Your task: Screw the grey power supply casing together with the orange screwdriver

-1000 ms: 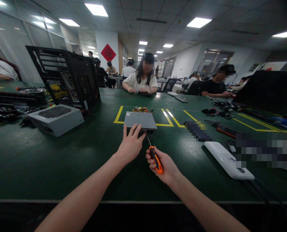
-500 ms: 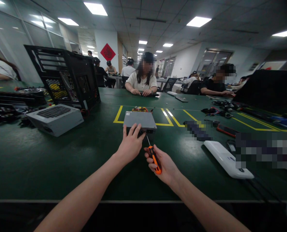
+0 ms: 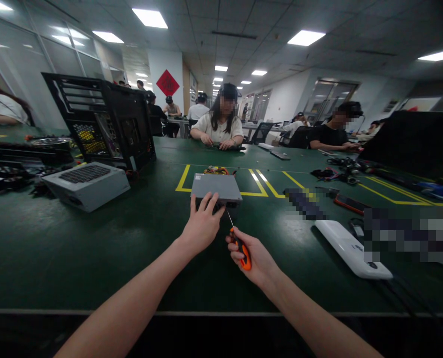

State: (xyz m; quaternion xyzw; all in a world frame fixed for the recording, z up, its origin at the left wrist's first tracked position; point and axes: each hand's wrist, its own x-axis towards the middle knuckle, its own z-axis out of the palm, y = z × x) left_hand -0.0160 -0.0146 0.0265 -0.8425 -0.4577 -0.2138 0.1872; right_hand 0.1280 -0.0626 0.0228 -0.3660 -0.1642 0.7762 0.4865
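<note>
A grey metal power supply unit (image 3: 221, 185) lies on the green table in front of me, with a small white label on top and bundled coloured cables (image 3: 217, 170) behind it. My left hand (image 3: 202, 221) grips its near edge, fingers over the top and thumb by the near face. In my right hand (image 3: 253, 256) is an orange and black screwdriver (image 3: 245, 257), held by its handle. Its thin shaft points up and away to the unit's near face, close to my left thumb. Whether the tip sits in a screw is too small to tell.
Left of me stand a second power supply (image 3: 89, 186) and a black computer case (image 3: 105, 119). To the right lie a white device (image 3: 350, 248), a red-edged phone-like object (image 3: 350, 203) and tangled cables (image 3: 336, 169). A person (image 3: 221, 124) sits across the table (image 3: 94, 263).
The screwdriver handle and my right hand have shifted slightly right and down. My left hand and the power supply unit hold nearly the same place.
</note>
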